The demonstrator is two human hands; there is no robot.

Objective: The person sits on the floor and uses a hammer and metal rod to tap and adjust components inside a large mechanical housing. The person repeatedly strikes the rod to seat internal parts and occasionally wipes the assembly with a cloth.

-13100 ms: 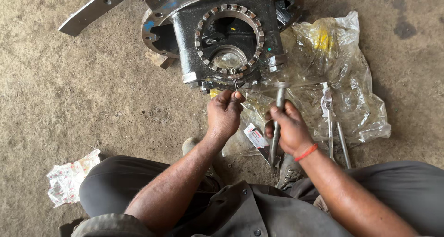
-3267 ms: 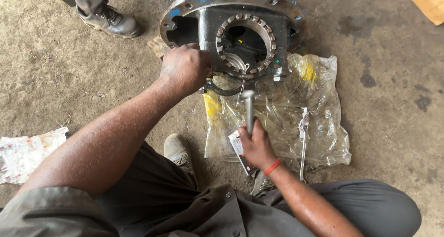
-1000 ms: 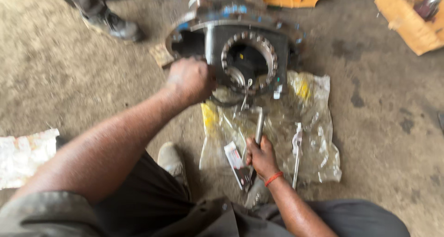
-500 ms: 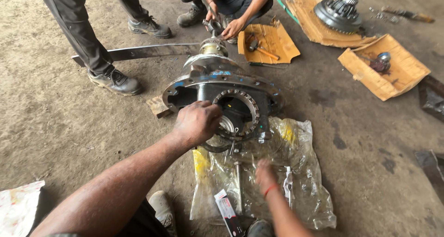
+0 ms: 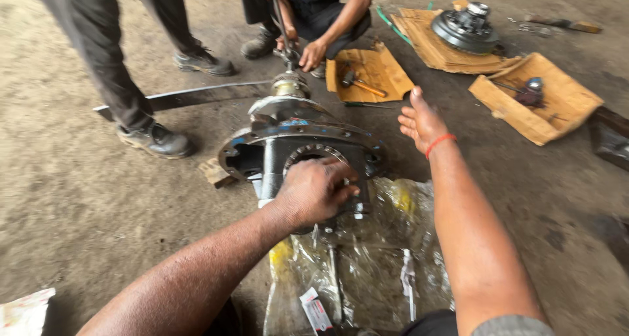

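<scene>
A dark metal gear housing [image 5: 298,136] with a bolted flange lies on the concrete floor in front of me. My left hand [image 5: 314,190] rests over its round front opening, fingers curled against the bearing ring there. My right hand [image 5: 421,121] is stretched out past the housing's right side, open, palm down, holding nothing, a red band on its wrist. Below the housing a clear plastic sheet [image 5: 373,257] carries a long metal tool [image 5: 334,270] and small parts.
Another person [image 5: 314,21] crouches behind the housing, hands on a bar at its top. A second person's legs and boot [image 5: 154,139] stand at left by a flat metal bar [image 5: 190,97]. Cardboard pieces hold a hammer [image 5: 360,85], a round gear assembly [image 5: 466,28] and small parts [image 5: 527,93].
My right hand has let go of the tool on the plastic sheet and reached forward, open. The view has tilted up, showing the other people. My left hand stays on the housing.
</scene>
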